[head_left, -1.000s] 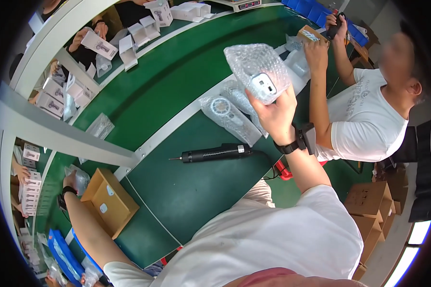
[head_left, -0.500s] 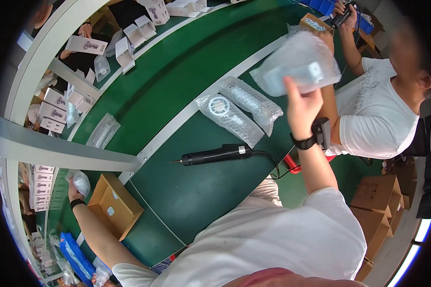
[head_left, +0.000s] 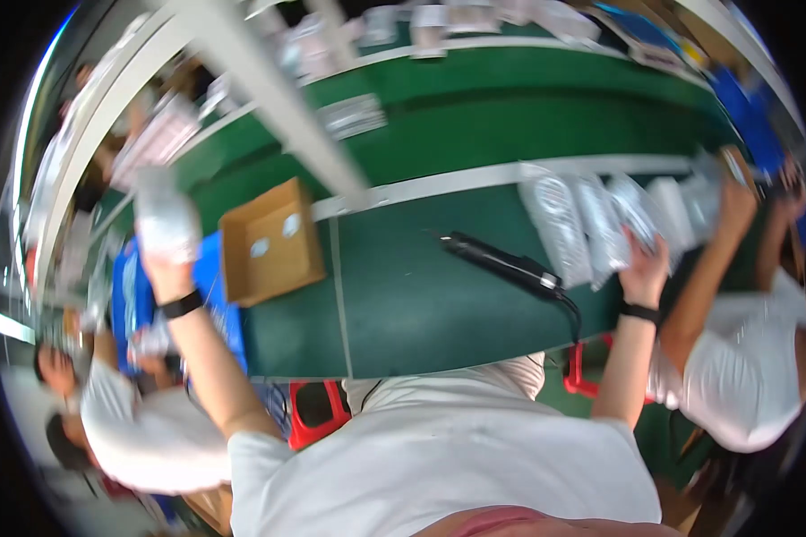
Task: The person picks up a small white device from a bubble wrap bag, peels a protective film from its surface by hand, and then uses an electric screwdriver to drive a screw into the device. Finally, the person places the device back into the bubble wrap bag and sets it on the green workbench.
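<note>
In the head view, my left hand point(head_left: 167, 270) is raised at the left, closed round the lower end of a bubble-wrapped package point(head_left: 165, 215), which is blurred by motion. My right hand point(head_left: 645, 270) is at the right of the table, fingers closed on the near end of another bubble-wrapped package point(head_left: 633, 204). Beside that one lie two more, a middle wrapped package point(head_left: 597, 224) and a left wrapped package point(head_left: 555, 219) with a round shape showing through. A black electric screwdriver point(head_left: 500, 264) rests on the green table, its cable running to the near edge.
An open cardboard box point(head_left: 273, 277) with small pale items inside stands left of a metal post point(head_left: 287, 107). Behind runs a green conveyor belt point(head_left: 475, 107) carrying a clear wrapped packet point(head_left: 353, 116). Co-workers sit at both sides; a co-worker's arm point(head_left: 712, 251) reaches in at right.
The view has swung round. My right hand has lowered its wrapped package from mid-air to the row on the table. My left hand has lifted its package up from beside the cardboard box.
</note>
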`<state>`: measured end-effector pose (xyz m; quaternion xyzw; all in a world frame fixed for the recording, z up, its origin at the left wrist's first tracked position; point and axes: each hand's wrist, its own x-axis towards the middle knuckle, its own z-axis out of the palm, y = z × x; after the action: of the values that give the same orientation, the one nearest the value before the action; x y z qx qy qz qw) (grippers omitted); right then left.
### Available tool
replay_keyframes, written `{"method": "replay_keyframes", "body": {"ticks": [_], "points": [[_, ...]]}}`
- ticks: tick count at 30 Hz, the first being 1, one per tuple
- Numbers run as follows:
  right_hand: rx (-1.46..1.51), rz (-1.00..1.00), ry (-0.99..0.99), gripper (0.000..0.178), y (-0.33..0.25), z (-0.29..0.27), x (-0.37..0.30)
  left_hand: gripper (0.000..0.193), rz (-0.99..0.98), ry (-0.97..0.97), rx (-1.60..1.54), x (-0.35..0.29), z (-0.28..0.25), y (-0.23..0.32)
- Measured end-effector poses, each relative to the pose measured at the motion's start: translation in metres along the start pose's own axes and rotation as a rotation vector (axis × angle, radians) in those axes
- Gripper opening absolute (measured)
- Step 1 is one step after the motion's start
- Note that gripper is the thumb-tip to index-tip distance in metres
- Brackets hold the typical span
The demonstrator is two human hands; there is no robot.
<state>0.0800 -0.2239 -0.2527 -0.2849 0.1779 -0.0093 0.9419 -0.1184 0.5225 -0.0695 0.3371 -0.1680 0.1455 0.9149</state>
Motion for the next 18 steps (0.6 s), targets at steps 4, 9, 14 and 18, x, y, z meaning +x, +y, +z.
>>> {"method": "replay_keyframes", "body": {"ticks": [4, 9, 14, 18], "points": [[-0.041, 0.204, -0.200, 0.053, -0.017, -0.021, 0.021, 0.047, 0.153, 0.167, 0.171, -0.054, 0.072, -0.070], [-0.085, 0.301, -0.001, 0.052, -0.028, 0.000, 0.010, 0.039, 0.091, 0.372, -0.101, -0.090, 0.123, -0.133], [-0.135, 0.347, -0.016, 0.054, -0.052, -0.019, 0.015, 0.038, 0.056, 0.416, -0.234, -0.107, 0.142, -0.137], [-0.122, 0.288, 0.077, 0.053, -0.058, -0.005, -0.010, 0.050, 0.346, 0.551, 0.373, -0.113, 0.154, -0.152]]}}
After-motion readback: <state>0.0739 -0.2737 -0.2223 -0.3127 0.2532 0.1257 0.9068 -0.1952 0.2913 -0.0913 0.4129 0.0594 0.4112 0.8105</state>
